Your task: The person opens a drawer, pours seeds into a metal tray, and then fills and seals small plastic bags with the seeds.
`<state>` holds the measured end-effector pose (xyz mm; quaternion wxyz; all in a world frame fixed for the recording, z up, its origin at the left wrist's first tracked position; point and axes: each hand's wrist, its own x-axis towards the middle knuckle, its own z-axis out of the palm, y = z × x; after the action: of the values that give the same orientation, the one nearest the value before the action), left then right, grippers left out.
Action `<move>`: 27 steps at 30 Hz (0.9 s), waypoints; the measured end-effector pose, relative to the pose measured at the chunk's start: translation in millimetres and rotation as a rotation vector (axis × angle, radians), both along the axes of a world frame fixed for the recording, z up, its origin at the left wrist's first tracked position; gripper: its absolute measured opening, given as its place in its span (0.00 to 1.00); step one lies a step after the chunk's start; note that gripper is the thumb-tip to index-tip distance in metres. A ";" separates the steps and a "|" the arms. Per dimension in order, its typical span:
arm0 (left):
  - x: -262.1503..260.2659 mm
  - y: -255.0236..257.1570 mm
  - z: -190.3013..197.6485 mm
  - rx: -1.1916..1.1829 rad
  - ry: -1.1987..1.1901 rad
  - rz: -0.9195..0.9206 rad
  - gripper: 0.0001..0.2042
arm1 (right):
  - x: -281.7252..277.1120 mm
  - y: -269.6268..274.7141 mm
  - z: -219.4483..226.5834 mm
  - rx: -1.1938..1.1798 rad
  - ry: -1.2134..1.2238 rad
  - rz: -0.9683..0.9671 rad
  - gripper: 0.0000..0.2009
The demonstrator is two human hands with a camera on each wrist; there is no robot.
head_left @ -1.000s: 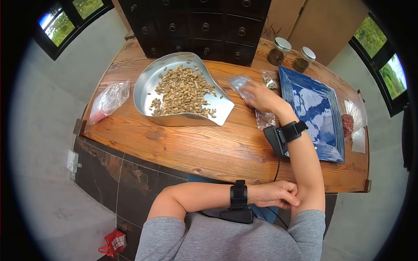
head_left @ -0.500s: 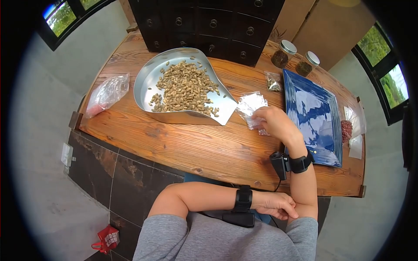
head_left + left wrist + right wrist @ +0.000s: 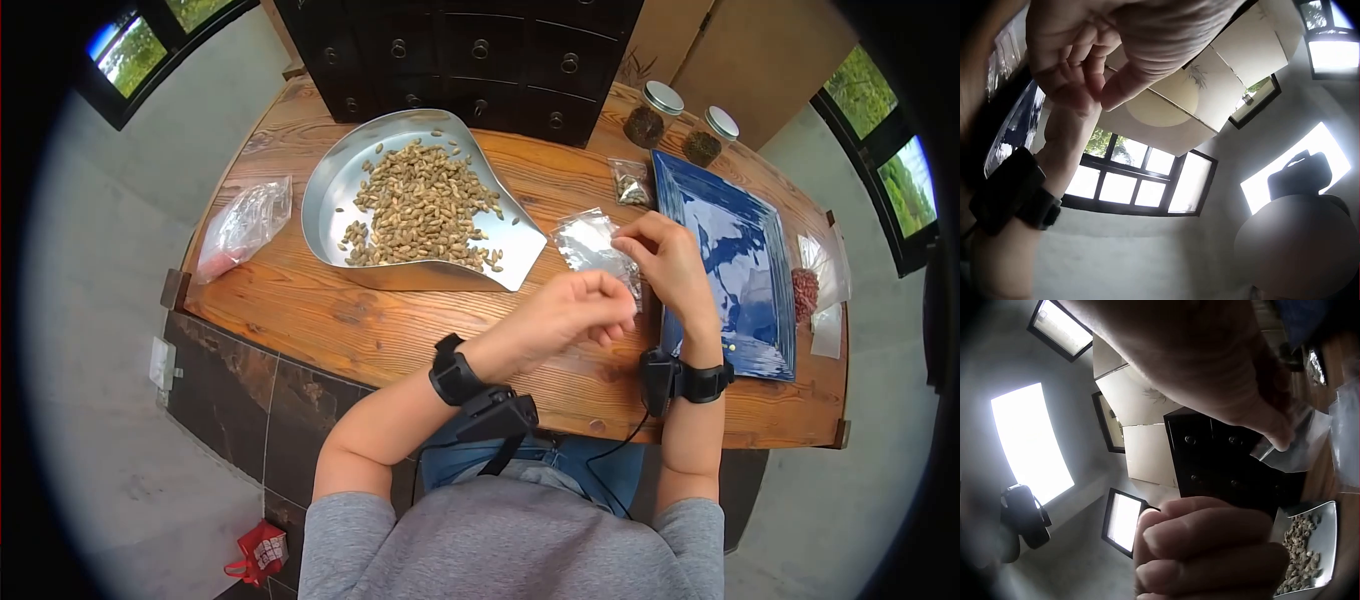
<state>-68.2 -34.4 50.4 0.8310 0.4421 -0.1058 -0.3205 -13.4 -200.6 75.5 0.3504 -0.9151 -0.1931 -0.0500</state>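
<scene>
In the head view, several clear plastic bags [image 3: 588, 240] lie on the table between the metal scoop [image 3: 325, 215] and the blue tray [image 3: 672, 300]. My right hand [image 3: 675, 262] is at their right side; the right wrist view shows its thumb and fingers pinching one clear bag [image 3: 1302, 445]. Just nearer to me, my left hand [image 3: 570, 318] is raised over the table with curled fingers and nothing visible in it. Brown seeds or pods [image 3: 420, 205] are heaped in the scoop.
A dark drawer cabinet [image 3: 460, 70] stands behind. Two lidded jars [image 3: 645, 125] are at the back right, near a small filled bag [image 3: 630, 186]. A bag with pink contents [image 3: 240, 230] lies left; a bag of red beans [image 3: 804, 292] lies right of the tray.
My left hand has left my right forearm near the elbow and risen over the table beside my right hand. My right hand has shifted slightly right and now pinches a bag.
</scene>
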 end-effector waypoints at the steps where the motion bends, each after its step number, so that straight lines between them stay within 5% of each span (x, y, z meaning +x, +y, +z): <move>1: 6.3 3.6 -2.5 0.012 0.025 0.035 0.07 | 1.0 -0.4 -6.4 0.054 -0.013 -0.033 0.07; 9: 38.0 10.6 -31.0 0.090 0.071 0.219 0.10 | -8.2 2.9 -29.9 0.598 0.438 -0.080 0.08; 27: 34.4 5.6 -41.0 0.135 -0.060 0.271 0.10 | -15.4 10.1 -30.8 0.253 0.271 -0.005 0.06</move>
<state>-33.8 -28.9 9.4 0.8315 0.5166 -0.0482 -0.1984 -28.7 -190.5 44.7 0.4855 -0.8625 -0.1339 0.0487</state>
